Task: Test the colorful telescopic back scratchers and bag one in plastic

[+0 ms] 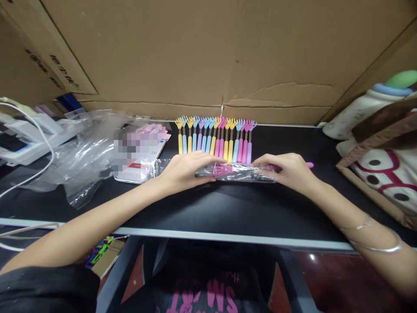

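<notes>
A pink back scratcher (272, 167) lies sideways in front of me, its hand-shaped head inside a clear plastic bag (241, 171). My right hand (295, 171) is closed around the handle, whose pink end pokes out past my fingers. Thumb and fingers of my left hand (190, 171) hold the bag beside the scratcher's head. Just behind both hands, a row of yellow, blue, purple and pink back scratchers (221, 139) lies side by side with their heads pointing away from me. The bag and my fingers hide some lower handle ends.
Loose clear plastic bags (84, 148) are heaped on the left of the black table (208, 208). A phone (130, 176), partly blurred out, lies near them. Further left is a power strip (29, 139) with white cables. A bottle (365, 111) and a patterned bag (384, 174) stand right; cardboard (208, 52) walls the back.
</notes>
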Motion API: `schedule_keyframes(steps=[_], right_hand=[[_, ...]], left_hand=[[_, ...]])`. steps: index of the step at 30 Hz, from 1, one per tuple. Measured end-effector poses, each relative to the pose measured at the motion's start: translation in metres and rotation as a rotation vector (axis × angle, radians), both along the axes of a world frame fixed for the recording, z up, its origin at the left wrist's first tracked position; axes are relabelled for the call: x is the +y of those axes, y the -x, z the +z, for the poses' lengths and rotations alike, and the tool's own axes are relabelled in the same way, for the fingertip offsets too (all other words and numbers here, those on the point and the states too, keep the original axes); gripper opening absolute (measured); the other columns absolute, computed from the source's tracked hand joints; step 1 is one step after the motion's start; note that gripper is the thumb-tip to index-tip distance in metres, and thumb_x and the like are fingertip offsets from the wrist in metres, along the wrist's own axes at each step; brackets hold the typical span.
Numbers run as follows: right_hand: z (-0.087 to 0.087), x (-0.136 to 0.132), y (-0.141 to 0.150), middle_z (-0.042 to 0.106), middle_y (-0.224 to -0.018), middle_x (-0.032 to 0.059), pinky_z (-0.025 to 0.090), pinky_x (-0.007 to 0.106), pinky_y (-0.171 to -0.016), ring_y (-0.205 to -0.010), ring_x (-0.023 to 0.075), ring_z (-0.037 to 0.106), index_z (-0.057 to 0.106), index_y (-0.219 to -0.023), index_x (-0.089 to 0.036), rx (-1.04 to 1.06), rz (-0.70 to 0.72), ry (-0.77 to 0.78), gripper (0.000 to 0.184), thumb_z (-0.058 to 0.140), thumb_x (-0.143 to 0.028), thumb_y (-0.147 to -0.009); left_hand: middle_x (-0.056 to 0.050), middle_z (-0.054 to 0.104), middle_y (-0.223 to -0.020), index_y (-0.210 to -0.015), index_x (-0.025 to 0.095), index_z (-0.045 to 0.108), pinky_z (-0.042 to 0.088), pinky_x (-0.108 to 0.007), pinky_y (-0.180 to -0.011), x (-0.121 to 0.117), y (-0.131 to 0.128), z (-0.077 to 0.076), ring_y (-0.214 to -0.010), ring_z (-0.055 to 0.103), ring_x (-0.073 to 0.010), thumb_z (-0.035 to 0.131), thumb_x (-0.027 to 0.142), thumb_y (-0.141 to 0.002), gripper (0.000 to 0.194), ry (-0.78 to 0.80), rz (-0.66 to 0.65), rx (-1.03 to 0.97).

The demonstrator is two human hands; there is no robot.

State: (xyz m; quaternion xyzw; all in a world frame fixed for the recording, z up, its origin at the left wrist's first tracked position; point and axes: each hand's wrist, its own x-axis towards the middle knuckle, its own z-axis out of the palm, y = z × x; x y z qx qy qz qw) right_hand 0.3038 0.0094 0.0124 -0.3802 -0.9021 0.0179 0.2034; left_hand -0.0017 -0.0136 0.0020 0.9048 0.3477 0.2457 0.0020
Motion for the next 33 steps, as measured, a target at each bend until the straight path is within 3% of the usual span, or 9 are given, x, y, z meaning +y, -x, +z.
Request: schedule_keyframes(steps=[8, 13, 20, 26, 33], right_hand=[[0.001, -0.003, 0.005, 0.070, -0.068, -0.0010, 0.036, 0.023, -0.054, -0.052, 0.0110, 0.058, 0.069, -0.093, -0.024, -0.004, 0.015, -0.026, 0.024, 0.053, -0.042, -0.089], [-0.004, -0.002, 0.007, 0.070, -0.071, -0.0015, 0.038, 0.023, -0.056, -0.056, 0.0118, 0.059, 0.067, -0.093, -0.025, 0.008, 0.001, 0.067, 0.019, 0.056, -0.039, -0.087], [-0.003, -0.003, 0.011, 0.070, -0.072, -0.0001, 0.038, 0.024, -0.058, -0.059, 0.0131, 0.059, 0.067, -0.095, -0.023, 0.028, -0.014, 0.157, 0.026, 0.057, -0.045, -0.085], [-0.006, 0.003, 0.005, 0.065, -0.065, -0.0024, 0.033, 0.023, -0.054, -0.053, 0.0109, 0.051, 0.067, -0.094, -0.024, 0.050, -0.099, 0.118, 0.023, 0.060, -0.042, -0.082], [-0.006, 0.003, 0.005, 0.067, -0.068, -0.0014, 0.034, 0.023, -0.054, -0.055, 0.0118, 0.055, 0.064, -0.088, -0.023, 0.061, -0.088, 0.189, 0.020, 0.061, -0.042, -0.081]], left_hand=[[0.005, 0.067, -0.102, -0.125, 0.034, 0.054, 0.044, -0.020, -0.067, 0.000, -0.004, 0.000, -0.090, 0.062, -0.0115, 0.067, 0.037, -0.084, 0.044, 0.008, -0.007, 0.023], [0.004, 0.067, -0.105, -0.127, 0.031, 0.053, 0.044, -0.020, -0.068, -0.002, -0.004, -0.001, -0.092, 0.062, -0.0113, 0.062, 0.038, -0.088, 0.040, -0.095, -0.035, 0.051], [0.003, 0.066, -0.114, -0.129, 0.025, 0.051, 0.046, -0.023, -0.072, -0.005, -0.007, -0.001, -0.095, 0.061, -0.0128, 0.056, 0.040, -0.092, 0.041, -0.212, -0.069, 0.120], [-0.004, 0.064, -0.120, -0.132, 0.021, 0.049, 0.045, -0.031, -0.084, -0.003, -0.005, 0.004, -0.102, 0.059, -0.0193, 0.060, 0.046, -0.087, 0.052, -0.336, 0.058, 0.173], [-0.002, 0.067, -0.110, -0.121, 0.022, 0.056, 0.046, -0.028, -0.077, 0.002, -0.003, 0.000, -0.093, 0.063, -0.0168, 0.055, 0.039, -0.091, 0.034, -0.328, 0.052, 0.158]])
